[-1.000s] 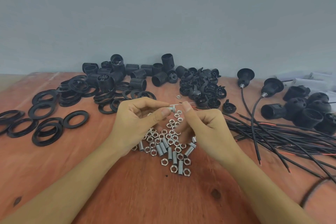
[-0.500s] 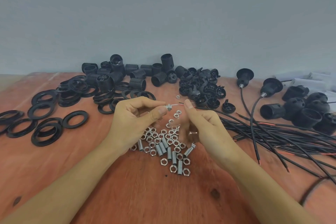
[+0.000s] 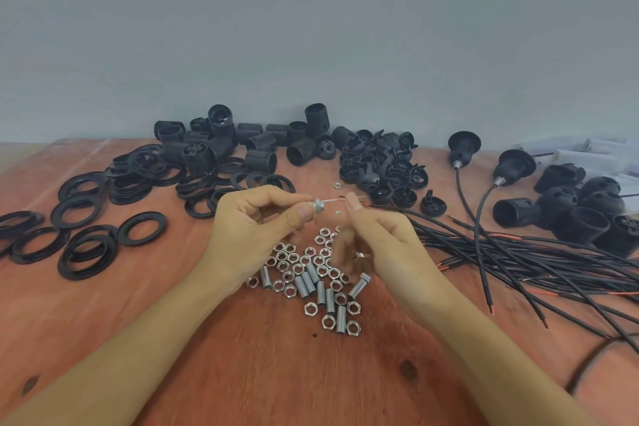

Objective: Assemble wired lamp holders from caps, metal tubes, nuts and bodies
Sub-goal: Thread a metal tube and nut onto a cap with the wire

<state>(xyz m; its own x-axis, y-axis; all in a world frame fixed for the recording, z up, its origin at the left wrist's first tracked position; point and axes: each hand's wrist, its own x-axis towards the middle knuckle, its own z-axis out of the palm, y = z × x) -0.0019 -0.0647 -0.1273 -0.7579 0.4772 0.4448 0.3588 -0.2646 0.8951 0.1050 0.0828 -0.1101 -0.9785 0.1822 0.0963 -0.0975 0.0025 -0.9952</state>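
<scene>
My left hand (image 3: 256,228) pinches a short threaded metal tube with a nut on it (image 3: 318,206) between thumb and forefinger, above the table. My right hand (image 3: 380,245) pinches the thin bare end of a wire (image 3: 333,200) that leads toward the tube's right end. Its lower fingers are curled and blurred. Below both hands lies a heap of nuts and metal tubes (image 3: 311,273). Black caps (image 3: 383,169) are piled behind the hands, and threaded black bodies (image 3: 262,145) lie further left.
Black rings (image 3: 86,239) are spread over the left of the wooden table (image 3: 276,373). A bundle of black and red wires (image 3: 518,259) runs off to the right. Two wired holders (image 3: 511,166) and several black sockets (image 3: 581,218) sit at the far right.
Both hands have risen slightly and drawn apart. The tube with its nut now sits clear of the right fingers, and a short stretch of wire shows between the hands.
</scene>
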